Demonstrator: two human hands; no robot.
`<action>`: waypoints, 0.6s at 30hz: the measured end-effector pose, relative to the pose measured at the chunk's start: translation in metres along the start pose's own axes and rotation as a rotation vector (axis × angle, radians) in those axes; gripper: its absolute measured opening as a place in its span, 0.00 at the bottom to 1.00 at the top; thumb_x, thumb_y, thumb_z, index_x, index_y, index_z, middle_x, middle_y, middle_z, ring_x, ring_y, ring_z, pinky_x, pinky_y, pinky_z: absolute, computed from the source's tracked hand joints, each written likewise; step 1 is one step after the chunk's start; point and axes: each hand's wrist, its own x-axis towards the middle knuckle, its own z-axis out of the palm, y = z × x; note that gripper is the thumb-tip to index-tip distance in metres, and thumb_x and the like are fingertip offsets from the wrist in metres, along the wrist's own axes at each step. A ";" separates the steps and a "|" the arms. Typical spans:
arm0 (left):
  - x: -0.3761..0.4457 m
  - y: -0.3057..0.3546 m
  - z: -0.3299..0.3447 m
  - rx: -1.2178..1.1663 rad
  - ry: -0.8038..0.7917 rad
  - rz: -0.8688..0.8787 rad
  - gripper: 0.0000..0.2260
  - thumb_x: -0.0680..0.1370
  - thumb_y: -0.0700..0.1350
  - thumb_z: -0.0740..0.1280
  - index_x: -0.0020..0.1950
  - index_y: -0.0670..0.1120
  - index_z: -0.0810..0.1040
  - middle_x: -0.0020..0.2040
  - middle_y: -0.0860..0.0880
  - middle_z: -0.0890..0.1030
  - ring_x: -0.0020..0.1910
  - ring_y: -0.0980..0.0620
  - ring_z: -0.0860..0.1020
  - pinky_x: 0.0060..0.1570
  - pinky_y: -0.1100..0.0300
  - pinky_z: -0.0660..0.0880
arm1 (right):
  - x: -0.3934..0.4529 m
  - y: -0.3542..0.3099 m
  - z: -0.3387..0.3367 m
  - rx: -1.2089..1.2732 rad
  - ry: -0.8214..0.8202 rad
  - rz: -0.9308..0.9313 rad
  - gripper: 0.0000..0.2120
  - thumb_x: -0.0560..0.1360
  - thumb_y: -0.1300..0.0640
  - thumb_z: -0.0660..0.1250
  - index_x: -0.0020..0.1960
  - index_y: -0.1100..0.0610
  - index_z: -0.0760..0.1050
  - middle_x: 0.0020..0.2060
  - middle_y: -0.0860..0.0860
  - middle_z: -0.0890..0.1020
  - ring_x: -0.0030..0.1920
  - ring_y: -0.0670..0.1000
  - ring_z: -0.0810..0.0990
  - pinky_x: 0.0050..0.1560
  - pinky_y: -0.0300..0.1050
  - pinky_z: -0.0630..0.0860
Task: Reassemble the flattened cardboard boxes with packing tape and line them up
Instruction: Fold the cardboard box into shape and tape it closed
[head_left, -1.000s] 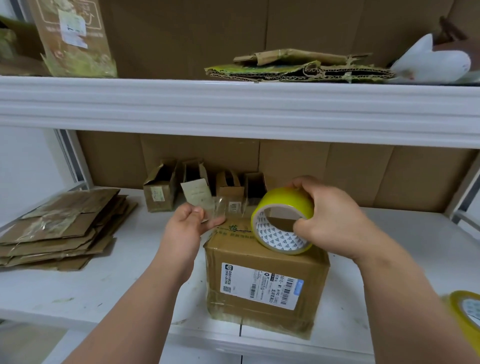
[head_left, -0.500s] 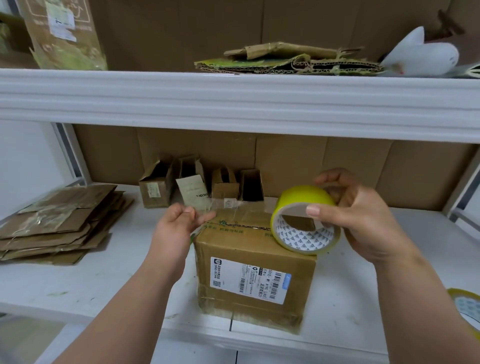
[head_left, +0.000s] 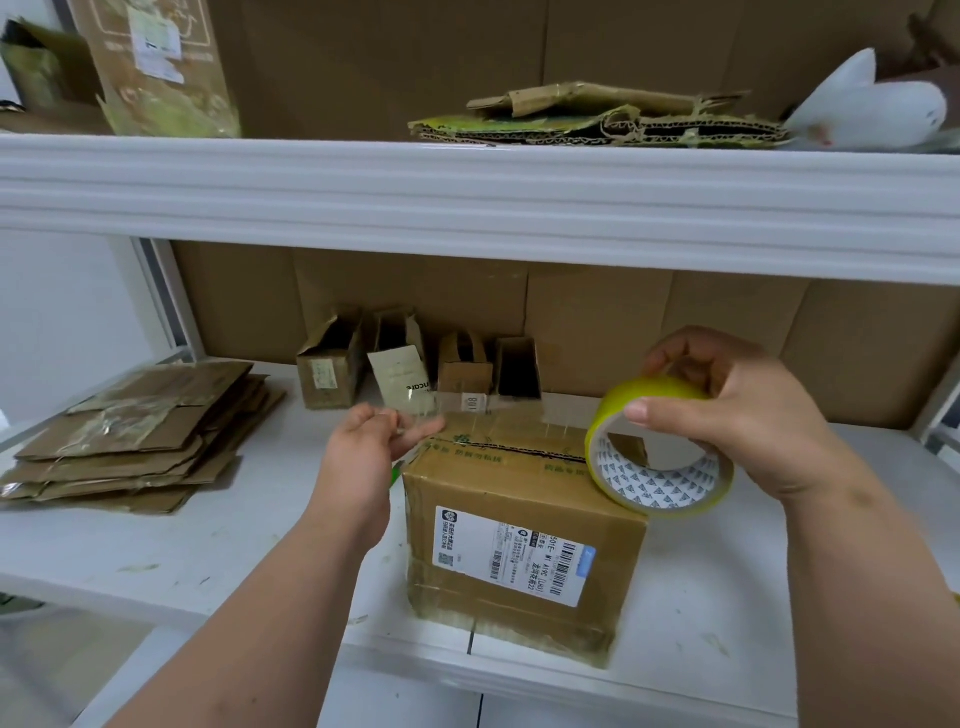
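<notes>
Tape strip (head_left: 493, 415) now stretched wider over box (head_left: 524, 540): left hand (head_left: 371, 447) pinches its end, right hand (head_left: 727, 415) grips roll (head_left: 660, 452); seam untaped.

The right hand (head_left: 737, 415) has drawn the tape roll (head_left: 660, 452) rightward, lengthening the strip.

White shelf (head_left: 156, 561) with cardboard on it

A taped cardboard box (head_left: 519, 561) with a shipping label stood near the front edge of the lower board. A stack of flattened boxes (head_left: 135, 441) lay at the left end. Four small open boxes (head_left: 415, 369) stood in a row against the cardboard backing. On the upper shelf (head_left: 467, 192) lay torn corrugated pieces (head_left: 597, 117) and a white object (head_left: 862, 104).
</notes>
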 end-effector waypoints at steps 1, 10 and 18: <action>0.001 -0.001 0.000 -0.004 -0.001 -0.003 0.10 0.85 0.37 0.52 0.48 0.40 0.70 0.32 0.49 0.84 0.48 0.47 0.85 0.63 0.49 0.75 | 0.000 0.000 -0.001 0.009 -0.009 0.009 0.26 0.50 0.36 0.75 0.45 0.44 0.79 0.30 0.46 0.80 0.28 0.42 0.74 0.29 0.38 0.68; 0.003 -0.004 0.002 -0.017 0.011 -0.009 0.10 0.84 0.36 0.53 0.47 0.40 0.71 0.57 0.29 0.79 0.48 0.46 0.85 0.56 0.51 0.78 | -0.003 0.007 -0.010 0.108 -0.064 0.017 0.24 0.50 0.41 0.76 0.45 0.44 0.82 0.36 0.51 0.84 0.37 0.51 0.79 0.39 0.46 0.72; 0.005 -0.004 0.001 -0.063 0.003 -0.043 0.09 0.85 0.36 0.52 0.47 0.40 0.69 0.38 0.41 0.85 0.48 0.46 0.85 0.60 0.45 0.77 | -0.006 0.007 -0.023 -0.161 -0.067 0.068 0.20 0.56 0.37 0.78 0.47 0.34 0.80 0.41 0.38 0.85 0.42 0.39 0.82 0.47 0.38 0.74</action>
